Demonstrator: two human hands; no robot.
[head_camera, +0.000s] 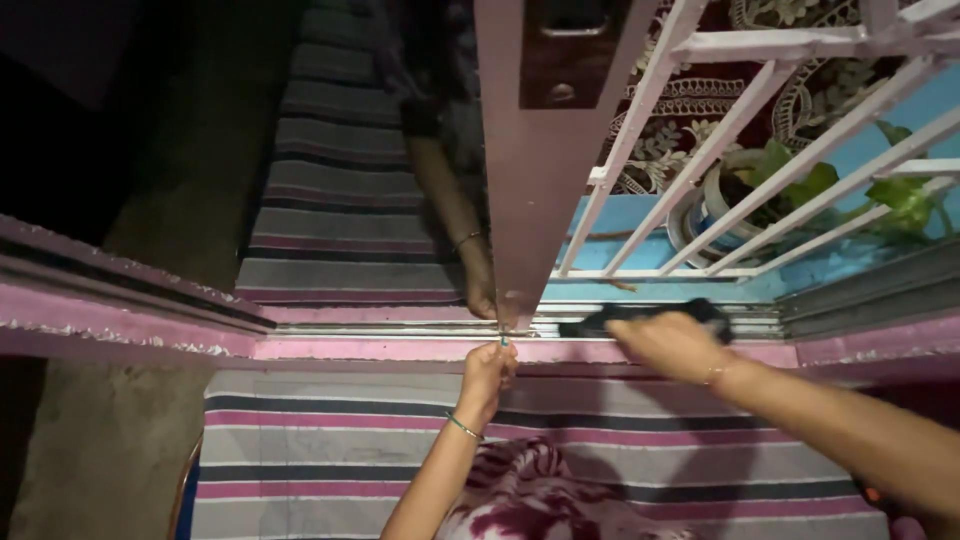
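My left hand (487, 372) is closed into a loose fist, its fingertips against the pink sill (380, 350) just below the foot of the pink window frame post (535, 180). I cannot tell if it pinches anything. My right hand (672, 345) presses a dark cloth (600, 322) into the metal window track (420, 326), its fingers curled over the cloth. Both wrists wear thin bangles. The glass pane left of the post mirrors my left arm (455, 215).
White window bars (720, 150) stand beyond the track, with a potted green plant (790, 185) on a blue ledge behind them. A striped grey and pink mat (600, 450) lies under my arms. A latch plate (572, 50) sits high on the post.
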